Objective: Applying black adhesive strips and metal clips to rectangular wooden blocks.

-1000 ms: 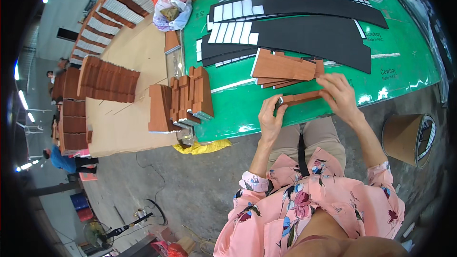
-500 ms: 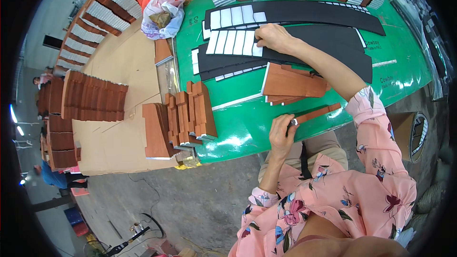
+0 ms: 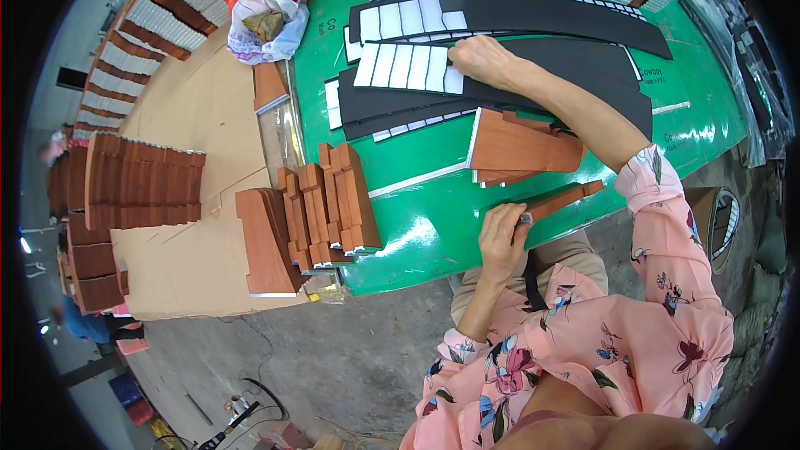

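Head view: your left hand (image 3: 502,233) grips brown strip (image 3: 560,199) end; right hand (image 3: 482,58) fingers curled, pressing white label row (image 3: 408,67) on black sheet (image 3: 575,58), green table (image 3: 433,225).

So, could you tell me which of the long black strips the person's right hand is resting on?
The right hand rests on the middle black strip, by its row of white tabs, not the farther strip.

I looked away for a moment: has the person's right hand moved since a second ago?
Yes. The right hand has left the brown strip near the table's front edge and reached away across it, onto the white pieces on the black strips.
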A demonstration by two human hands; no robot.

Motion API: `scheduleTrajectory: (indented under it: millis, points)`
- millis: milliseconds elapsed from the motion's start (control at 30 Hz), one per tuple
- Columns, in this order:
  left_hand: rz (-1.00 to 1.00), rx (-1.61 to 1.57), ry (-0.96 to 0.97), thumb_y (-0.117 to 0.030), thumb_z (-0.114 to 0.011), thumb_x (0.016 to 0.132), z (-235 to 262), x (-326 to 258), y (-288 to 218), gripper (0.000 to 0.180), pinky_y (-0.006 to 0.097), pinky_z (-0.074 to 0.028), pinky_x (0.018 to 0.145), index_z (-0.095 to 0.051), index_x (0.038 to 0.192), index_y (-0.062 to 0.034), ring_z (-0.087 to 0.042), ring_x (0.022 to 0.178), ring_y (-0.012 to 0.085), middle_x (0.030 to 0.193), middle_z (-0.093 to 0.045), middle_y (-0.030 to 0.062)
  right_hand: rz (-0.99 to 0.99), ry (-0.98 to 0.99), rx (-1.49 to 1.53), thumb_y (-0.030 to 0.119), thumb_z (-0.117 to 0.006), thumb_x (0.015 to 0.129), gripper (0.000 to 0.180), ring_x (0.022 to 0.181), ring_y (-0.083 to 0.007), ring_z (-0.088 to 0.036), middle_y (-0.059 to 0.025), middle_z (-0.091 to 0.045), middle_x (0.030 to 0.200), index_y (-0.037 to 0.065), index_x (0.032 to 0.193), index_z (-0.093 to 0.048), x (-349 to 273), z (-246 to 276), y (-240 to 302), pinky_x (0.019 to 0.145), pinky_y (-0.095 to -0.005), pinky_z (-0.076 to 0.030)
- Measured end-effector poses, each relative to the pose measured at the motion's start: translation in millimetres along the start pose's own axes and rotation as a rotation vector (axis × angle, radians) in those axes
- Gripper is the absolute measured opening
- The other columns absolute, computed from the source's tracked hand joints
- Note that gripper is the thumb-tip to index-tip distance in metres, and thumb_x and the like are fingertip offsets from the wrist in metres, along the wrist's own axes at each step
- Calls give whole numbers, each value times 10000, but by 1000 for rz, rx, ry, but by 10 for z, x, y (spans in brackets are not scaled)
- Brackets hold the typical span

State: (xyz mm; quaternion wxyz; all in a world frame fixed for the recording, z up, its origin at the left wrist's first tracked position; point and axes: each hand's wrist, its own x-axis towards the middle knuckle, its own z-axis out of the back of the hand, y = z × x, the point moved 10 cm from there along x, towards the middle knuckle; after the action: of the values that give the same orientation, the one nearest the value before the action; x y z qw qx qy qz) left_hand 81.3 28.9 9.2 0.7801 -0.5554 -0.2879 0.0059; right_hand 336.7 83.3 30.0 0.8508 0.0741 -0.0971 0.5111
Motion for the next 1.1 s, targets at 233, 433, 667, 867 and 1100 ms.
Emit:
scheduleTrajectory:
  millis: [233, 433, 667, 867, 1100]
  points:
    - [8, -21, -17, 22, -699, 696, -38, -23, 0, 324, 358, -485, 744, -612, 1006, -11, -597, 861, 297, 948, -621, 145, -553, 97, 858, 235, -579, 868, 253, 720, -155, -648, -104, -668, 821, -6, 906, -647, -340, -2, -636, 674, -276, -524]
    - [64, 7, 5, 28, -682, 724, -1, 18, 38, 263, 326, -484, 727, -611, 976, 0, -593, 826, 254, 947, -624, 126, -561, 25, 1440, 220, -571, 903, 251, 847, -128, -621, -85, -648, 956, 13, 1046, -583, -1128, 702, -152, 762, -253, -512]
    - [81, -82, 45, -76, -695, 769, -25, 62, 16, 280, 324, -472, 765, -614, 1030, -17, -587, 884, 243, 986, -622, 117, -554, 64, 1299, 55, -650, 817, 207, 853, -87, -598, -33, -654, 927, -9, 1014, -640, -2266, 899, 544, 750, -238, -498]
    - [76, -115, 42, -77, -683, 793, -53, 22, 4, 243, 303, -459, 798, -621, 1020, -15, -574, 926, 217, 1004, -609, 111, -318, -156, 841, 39, -692, 717, 216, 775, -202, -623, -81, -638, 878, 0, 923, -638, -2297, 1073, 840, 661, -299, -502]
    - [93, -157, 16, -28, -673, 785, -42, -5, 49, 219, 291, -454, 785, -618, 995, -1, -557, 911, 204, 1003, -585, 111, -150, -244, 551, 85, -718, 668, 219, 734, -224, -589, -51, -605, 802, 44, 874, -654, -2231, 1210, 1021, 626, -343, -472]
